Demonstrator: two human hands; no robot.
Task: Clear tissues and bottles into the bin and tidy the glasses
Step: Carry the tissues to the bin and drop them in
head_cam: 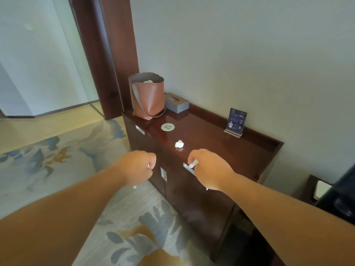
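Left grip (138,167) and right grip (209,167), each clamped on a wad (192,164), hover at the table (211,135) near edge; best carry both over the bin (148,98) far left, release inside, then fetch the loose tissue (179,144) just beyond.

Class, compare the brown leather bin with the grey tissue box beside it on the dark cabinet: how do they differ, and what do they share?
The brown leather bin is tall and rounded; the grey rectangular tissue box is low and flat-sided. The bin is open-topped with pale paper inside; the box's top has only a slot. Both stand on the dark wooden cabinet, at the same end.
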